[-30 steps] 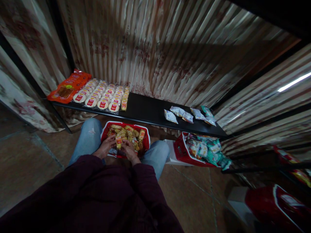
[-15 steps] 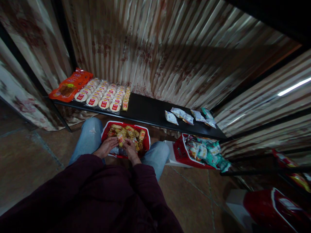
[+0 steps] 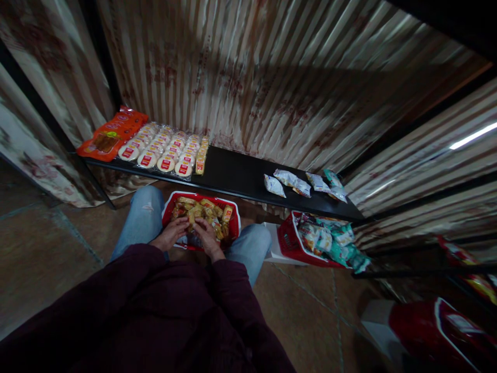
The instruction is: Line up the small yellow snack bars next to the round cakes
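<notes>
Between the person's denim-covered knees (image 3: 248, 248), the head view shows a red basket (image 3: 234, 224) with a white rim, filled with small yellow packs (image 3: 227, 213). Over the near part of it, the left hand (image 3: 171, 235) and the right hand (image 3: 207, 238) meet from either side, their fingertips pinching one yellow piece (image 3: 191, 217) between them; the fingers partly cover it, so it appears to be a single wrapped pack. Just beyond the basket runs a black shelf (image 3: 233, 168). At its left end lie an orange bag (image 3: 111, 135), rows of round white cakes (image 3: 166, 150) and, beside them, a line of yellow packs (image 3: 201, 156). White packets (image 3: 287, 178) lie toward the right end, near a second red basket (image 3: 288, 235) holding green and white bags (image 3: 328, 241).
</notes>
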Available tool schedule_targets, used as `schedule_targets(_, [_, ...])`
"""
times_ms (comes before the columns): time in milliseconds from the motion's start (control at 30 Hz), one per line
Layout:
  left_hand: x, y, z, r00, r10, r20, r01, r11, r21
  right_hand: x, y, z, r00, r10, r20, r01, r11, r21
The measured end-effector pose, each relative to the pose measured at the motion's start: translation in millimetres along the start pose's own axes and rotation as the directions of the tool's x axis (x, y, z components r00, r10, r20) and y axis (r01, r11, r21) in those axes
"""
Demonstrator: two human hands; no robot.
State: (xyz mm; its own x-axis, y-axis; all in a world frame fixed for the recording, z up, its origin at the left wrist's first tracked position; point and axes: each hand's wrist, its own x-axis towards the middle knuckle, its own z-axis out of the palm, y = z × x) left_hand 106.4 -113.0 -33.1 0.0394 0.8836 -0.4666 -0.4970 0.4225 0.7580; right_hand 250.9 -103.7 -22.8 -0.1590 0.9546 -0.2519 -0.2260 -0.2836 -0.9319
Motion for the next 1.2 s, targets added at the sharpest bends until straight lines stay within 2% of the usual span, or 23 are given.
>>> schedule_targets(200, [-3.5, 2.3, 4.5, 0.999, 0.034, -0.019, -0.034, 0.999, -0.014, 2.0, 1.9, 0.7, 1.0, 0.014, -0.015, -0.014, 1.0, 0.019])
schedule_targets(400, [-5.3, 5.6, 6.3, 0.998, -0.009, -0.069, 0.004, 0.997, -0.081, 5.2, 5.6, 0.0, 1.0, 0.004, -0.015, -0.004, 0.998, 0.056])
schedule_targets(567, [-6.3, 7.0, 7.2, 0.998, -0.047, -0.033, 0.045, 0.997, -0.064, 7.6, 7.5, -1.2, 1.0, 0.005, -0.029, -0.002, 0.993, 0.114])
schedule_targets(733, [-6.7, 6.0, 9.8, 0.998, -0.052, -0.035, 0.051, 0.998, -0.028, 6.9, 6.4, -0.5, 1.0, -0.009, 0.005, 0.008, 0.984, 0.177])
schedule_targets(1000, [-4.9, 9.5, 11.3, 0.986, -0.144, -0.079, 0.124, 0.969, -0.214, 3.3, -3.0, 0.2, 0.999, 0.039, 0.02, -0.042, 0.98, 0.197])
schedule_targets(1200, [-1.9, 9.5, 8.2, 0.979, -0.186, -0.084, 0.163, 0.96, -0.227, 2.1, -5.8, -0.1, 0.998, 0.058, 0.027, -0.063, 0.975, 0.213])
